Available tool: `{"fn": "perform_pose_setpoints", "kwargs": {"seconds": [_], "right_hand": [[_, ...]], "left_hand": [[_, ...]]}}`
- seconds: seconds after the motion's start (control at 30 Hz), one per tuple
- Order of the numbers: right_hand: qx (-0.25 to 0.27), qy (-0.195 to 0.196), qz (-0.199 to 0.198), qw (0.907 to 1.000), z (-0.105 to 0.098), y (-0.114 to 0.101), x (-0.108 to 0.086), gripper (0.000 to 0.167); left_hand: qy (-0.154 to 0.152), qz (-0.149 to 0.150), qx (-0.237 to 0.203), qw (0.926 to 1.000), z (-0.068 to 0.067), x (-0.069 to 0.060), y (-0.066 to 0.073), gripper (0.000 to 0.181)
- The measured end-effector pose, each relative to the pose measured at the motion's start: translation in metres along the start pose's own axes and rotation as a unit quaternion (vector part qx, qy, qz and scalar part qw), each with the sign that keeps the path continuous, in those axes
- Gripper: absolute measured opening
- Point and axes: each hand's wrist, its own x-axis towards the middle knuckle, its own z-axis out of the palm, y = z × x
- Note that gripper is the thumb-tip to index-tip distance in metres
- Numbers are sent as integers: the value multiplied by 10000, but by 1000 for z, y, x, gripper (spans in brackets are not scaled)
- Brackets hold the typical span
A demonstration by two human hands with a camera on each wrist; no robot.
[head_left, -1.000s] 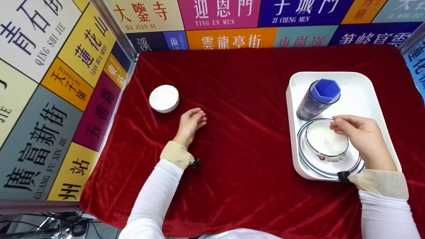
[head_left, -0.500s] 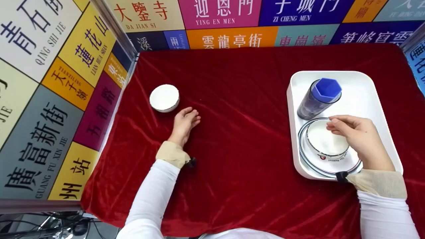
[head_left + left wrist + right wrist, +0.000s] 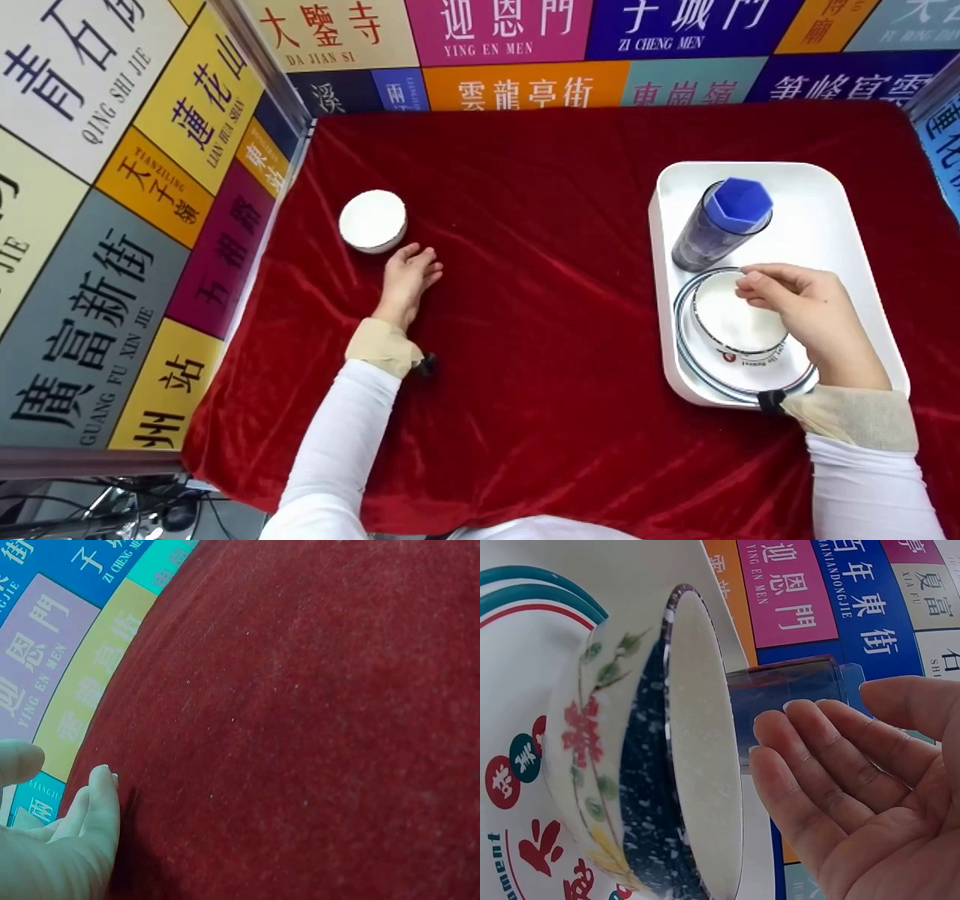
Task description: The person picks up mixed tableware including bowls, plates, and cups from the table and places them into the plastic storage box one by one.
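Observation:
A small white bowl (image 3: 373, 220) stands on the red cloth at the left. Just below its near right side is my left hand (image 3: 409, 283), its fingers loosely bent and holding nothing. The left wrist view shows that hand (image 3: 75, 840) over bare cloth, thumb apart from the fingers. My right hand (image 3: 821, 319) hovers at the rim of a flower-patterned bowl (image 3: 615, 757), which sits on stacked plates (image 3: 694, 367). In the right wrist view, the right-hand fingers (image 3: 810, 772) are gently curved beside the bowl's mouth and grip nothing.
A white tray (image 3: 825, 195) at the right bears the plates, the patterned bowl and a dark see-through cup (image 3: 697, 244). Inside that cup is a blue six-sided cup (image 3: 739, 204). Panels with printed characters (image 3: 525, 90) border the table at the back and left.
My left hand has moved left, closer to the small white bowl. The right hand has shifted only slightly left over the patterned bowl; the dishes have stayed in place.

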Motion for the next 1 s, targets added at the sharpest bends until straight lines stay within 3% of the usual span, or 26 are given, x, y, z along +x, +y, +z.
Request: {"fn": "perform_pose_setpoints", "kwargs": {"seconds": [0.5,0.77,1.0], "right_hand": [[148,-24,-41,9999,-2,1,-3,12],[158,-22,-47,9999,0,1,-5,15],[96,-4,10,10000,0,0,-8,12]], "left_hand": [[111,-111,-321,9994,-8,3,1,65],[266,60,-511,9983,-10,5,2,69],[414,-66,-724,9965,-13,7,3,69]]}}
